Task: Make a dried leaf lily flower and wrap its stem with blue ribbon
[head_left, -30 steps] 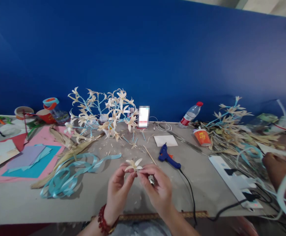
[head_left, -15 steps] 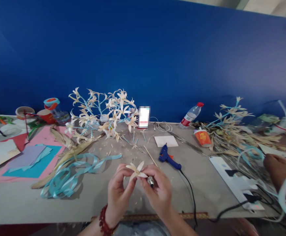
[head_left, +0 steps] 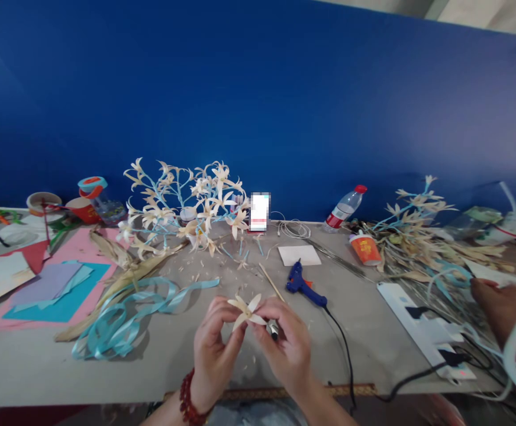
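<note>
Between my two hands is a cream-coloured artificial flower (head_left: 247,310) with several pointed petals, facing up toward me. My left hand (head_left: 216,337), a red bead bracelet on its wrist, pinches the flower's left side between thumb and fingers. On the other side, my right hand (head_left: 284,337) pinches a right-hand petal. A small dark object with a shiny end (head_left: 274,330) also shows within my right hand's curled fingers; its kind is unclear. A blue glue gun (head_left: 303,285) lies on the table beyond my right hand, and a thin wooden stick (head_left: 270,280) lies just ahead.
Light-blue ribbon (head_left: 111,322), dried husks (head_left: 116,290) and coloured paper (head_left: 58,290) lie left. Flower branches (head_left: 182,207) stand at the back. A power strip (head_left: 422,328), paper cup (head_left: 365,249) and bottle (head_left: 345,208) are right, where another person's hand (head_left: 500,305) works.
My hands and the flower stay almost still, with the petals shifting only slightly. At the right, the other person's hand has moved a little.
</note>
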`<state>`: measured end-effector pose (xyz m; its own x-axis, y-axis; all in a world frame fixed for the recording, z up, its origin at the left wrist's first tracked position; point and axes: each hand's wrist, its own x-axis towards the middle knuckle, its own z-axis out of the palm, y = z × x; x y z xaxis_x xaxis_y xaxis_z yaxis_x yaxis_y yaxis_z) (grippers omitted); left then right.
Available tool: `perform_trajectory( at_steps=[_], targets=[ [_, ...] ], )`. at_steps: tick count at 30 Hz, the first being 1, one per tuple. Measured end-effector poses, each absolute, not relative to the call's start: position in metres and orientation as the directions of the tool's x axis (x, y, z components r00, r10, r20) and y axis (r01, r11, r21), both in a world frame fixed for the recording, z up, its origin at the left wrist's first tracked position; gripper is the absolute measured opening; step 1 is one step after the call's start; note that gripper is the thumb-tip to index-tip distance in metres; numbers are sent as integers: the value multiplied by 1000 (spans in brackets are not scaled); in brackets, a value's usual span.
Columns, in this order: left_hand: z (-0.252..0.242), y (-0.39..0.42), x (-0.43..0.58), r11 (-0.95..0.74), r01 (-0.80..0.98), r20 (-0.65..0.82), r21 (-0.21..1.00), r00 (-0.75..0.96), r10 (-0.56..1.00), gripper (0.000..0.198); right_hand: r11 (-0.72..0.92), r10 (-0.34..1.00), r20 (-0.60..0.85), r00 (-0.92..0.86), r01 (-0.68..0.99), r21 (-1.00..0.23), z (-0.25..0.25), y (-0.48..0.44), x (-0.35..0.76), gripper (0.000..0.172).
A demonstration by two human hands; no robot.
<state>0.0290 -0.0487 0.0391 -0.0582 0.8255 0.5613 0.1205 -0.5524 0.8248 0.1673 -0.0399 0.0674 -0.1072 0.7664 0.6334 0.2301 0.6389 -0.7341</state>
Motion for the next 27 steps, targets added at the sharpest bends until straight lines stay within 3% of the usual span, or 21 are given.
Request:
perform_trajectory(
  at_steps=[13, 27],
  targets=[
    [35, -48, 33, -460, 29, 460, 887, -110, 881, 10, 602, 796, 597, -102, 226, -765, 59, -41, 166, 15],
    [35, -49, 31, -510, 101, 518, 854, -79, 852, 11, 637, 767, 633, -109, 251, -729, 63, -42, 166, 16]
  ],
)
